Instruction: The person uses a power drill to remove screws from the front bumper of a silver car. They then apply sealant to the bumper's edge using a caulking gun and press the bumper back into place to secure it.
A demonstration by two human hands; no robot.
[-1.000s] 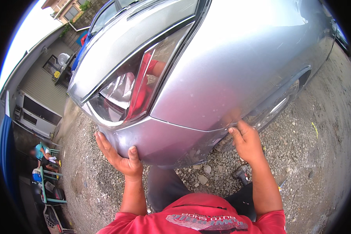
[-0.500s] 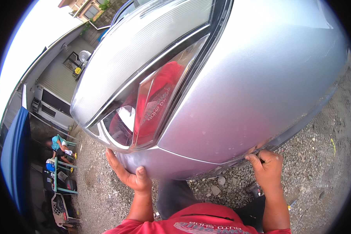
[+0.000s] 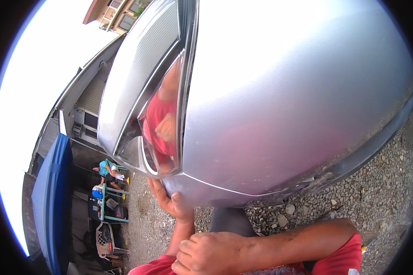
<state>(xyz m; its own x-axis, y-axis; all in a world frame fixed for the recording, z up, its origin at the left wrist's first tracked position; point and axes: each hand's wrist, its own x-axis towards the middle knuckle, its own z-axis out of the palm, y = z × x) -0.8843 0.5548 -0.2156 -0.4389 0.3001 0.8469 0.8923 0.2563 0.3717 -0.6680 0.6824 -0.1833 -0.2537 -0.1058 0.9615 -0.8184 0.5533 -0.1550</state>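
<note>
A silver car body panel (image 3: 280,114) fills the middle and right. Along its left edge runs a glossy clear-covered lamp (image 3: 158,123), mirroring my red shirt and arm. Below a thin seam lies the lower silver bumper part (image 3: 192,188). My left hand (image 3: 172,202) grips this part's left corner, thumb on the near face and fingers round the outer edge. Drawn back across my body is my right hand (image 3: 211,252), its fingers curled closed and its back toward me. Whatever it may hold is hidden. It is apart from the car, nearest my left forearm.
Gravel ground (image 3: 142,224) surrounds the car. At the left, a seated person (image 3: 108,169) in a blue top is beside a green-framed table (image 3: 108,201). A white plastic chair (image 3: 104,238) and a blue canopy (image 3: 53,197) stand nearer. Dark trim (image 3: 371,156) edges the panel's lower right.
My right hand has left the panel's lower edge and swung left across my body. My left hand stays at the bumper corner. The view has shifted, with the lamp now further left.
</note>
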